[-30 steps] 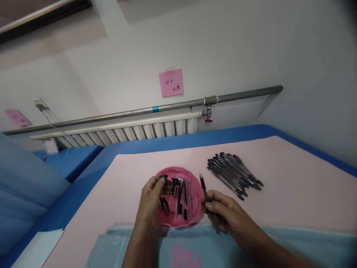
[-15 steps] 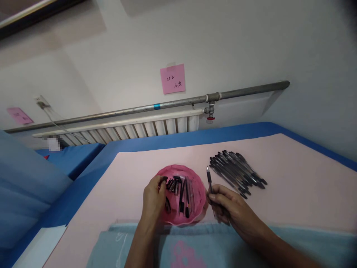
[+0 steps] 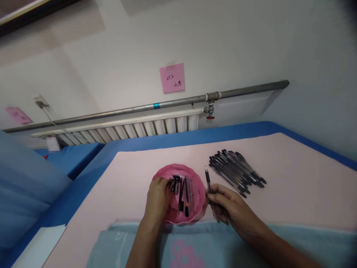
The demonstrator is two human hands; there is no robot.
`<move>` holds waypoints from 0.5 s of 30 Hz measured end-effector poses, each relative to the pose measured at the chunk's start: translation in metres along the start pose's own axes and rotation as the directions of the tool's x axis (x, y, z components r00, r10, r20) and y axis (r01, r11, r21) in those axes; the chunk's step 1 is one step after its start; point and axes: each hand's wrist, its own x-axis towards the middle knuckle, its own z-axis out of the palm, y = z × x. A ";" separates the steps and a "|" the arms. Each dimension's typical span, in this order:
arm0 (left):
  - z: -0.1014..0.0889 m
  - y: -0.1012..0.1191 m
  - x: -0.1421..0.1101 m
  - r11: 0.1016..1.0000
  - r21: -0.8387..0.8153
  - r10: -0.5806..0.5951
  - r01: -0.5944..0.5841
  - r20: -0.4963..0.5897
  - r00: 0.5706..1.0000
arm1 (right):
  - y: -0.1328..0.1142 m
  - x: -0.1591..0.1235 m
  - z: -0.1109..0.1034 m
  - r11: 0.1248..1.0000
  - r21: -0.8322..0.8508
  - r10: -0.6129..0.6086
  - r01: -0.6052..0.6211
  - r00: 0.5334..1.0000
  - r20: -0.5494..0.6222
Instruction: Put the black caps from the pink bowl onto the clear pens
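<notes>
My right hand grips a clear-barrelled pen with a black grip, its bare silver tip pointing up, just right of a pink scalloped bowl. My left hand is over the bowl's left side, fingers curled down beside a cluster of small black pen caps. Its fingertips are mostly hidden, and I cannot make out what they hold. Several slim black and clear pen parts lie in the bowl's right half. Beyond my right hand, a fanned pile of capped black pens rests on the pink sheet.
The pink sheet covers a blue-edged table. A blue-green cloth with a pink pattern lies along the near side. White paper is at the lower left. Behind are a radiator and a metal pipe.
My left hand has turned and moved lower into the bowl; the dark piece seen at its fingertips before is now out of sight. My right hand still holds the pen, nearly unmoved.
</notes>
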 end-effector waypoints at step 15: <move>0.010 -0.004 0.004 0.995 0.022 -0.095 0.097 -0.081 0.992 | 0.001 0.001 -0.001 1.000 -0.019 -0.011 0.011 1.000 0.004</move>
